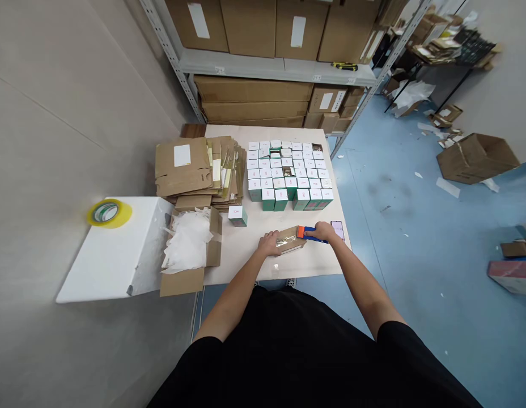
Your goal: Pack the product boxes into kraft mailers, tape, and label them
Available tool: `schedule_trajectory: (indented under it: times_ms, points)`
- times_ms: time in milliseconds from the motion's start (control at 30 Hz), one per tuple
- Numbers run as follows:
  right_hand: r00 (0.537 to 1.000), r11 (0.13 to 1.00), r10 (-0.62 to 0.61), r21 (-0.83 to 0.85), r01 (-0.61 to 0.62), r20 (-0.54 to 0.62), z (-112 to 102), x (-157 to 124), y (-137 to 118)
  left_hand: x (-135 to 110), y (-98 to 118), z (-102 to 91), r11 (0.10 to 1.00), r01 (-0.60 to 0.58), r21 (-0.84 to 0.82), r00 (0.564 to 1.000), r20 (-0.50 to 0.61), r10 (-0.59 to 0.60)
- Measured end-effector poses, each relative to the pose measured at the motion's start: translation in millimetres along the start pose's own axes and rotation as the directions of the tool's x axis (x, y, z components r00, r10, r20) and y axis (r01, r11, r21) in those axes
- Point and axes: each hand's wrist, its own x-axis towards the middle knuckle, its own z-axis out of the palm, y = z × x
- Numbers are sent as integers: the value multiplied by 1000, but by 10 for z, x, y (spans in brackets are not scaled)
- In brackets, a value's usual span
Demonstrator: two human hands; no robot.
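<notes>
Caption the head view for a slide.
Left hand steadies a small carton; right hand holds a tape dispenser on it.

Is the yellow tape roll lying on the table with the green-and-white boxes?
No, the yellow tape roll sits on the white slab left of the table, well apart from the green-and-white boxes.

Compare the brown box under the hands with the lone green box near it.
The brown box is plain cardboard; the lone box is green with a white top. The brown box lies low and long, the lone box squarer. The left hand holds the brown box, the right hand a tape dispenser against it; the lone box is untouched. Both sit on the table.
</notes>
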Motion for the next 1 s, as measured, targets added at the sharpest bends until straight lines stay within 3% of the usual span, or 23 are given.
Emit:
schedule_trajectory:
  times_ms: [267, 600, 833, 1000]
  points:
    - [994, 996, -87, -15, 88, 62, -24, -13, -168, -120, -373, -262, 997, -55, 60, 998, -17, 56]
    - [985, 990, -137, -22, 140, 106, 39, -4, -189, -123, -578, -335, 992, -114, 57, 993, 4, 114]
    - [992, 996, -67, -59, 73, 106, 22, 63, 172, -65, -659, -379, 995, -82, 61, 996, 20, 81]
    - [997, 996, 11, -87, -4, 76, 108, 28, 53, -50, -674, -364, 996, -79, 47, 997, 13, 78]
